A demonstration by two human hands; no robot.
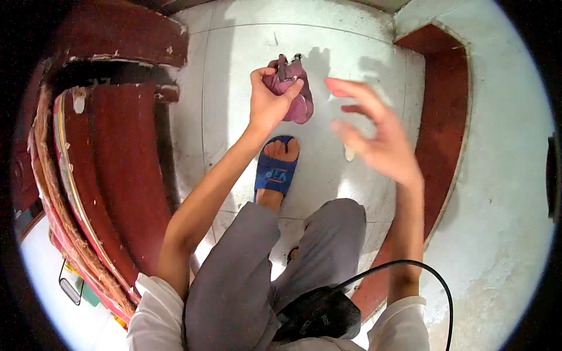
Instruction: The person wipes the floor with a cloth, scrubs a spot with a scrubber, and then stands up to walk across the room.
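Note:
My left hand (273,100) is closed on a small plum-coloured fabric pouch (300,108), with the thumb lying across its front. Dark straps or clips stick up from the pouch's top edge; its exact kind is hard to make out. To the right of it, apart from the pouch, my right hand (374,131) hangs in the air, slightly blurred. Its fingers are spread and curved, with nothing visible between them.
Below the hands, my foot in a blue sandal (276,169) stands on the pale tiled floor (234,64). Worn red-brown wooden furniture (126,146) lines the left. A red-brown strip (445,99) borders the wall at right. A black cable (436,272) loops near my right forearm.

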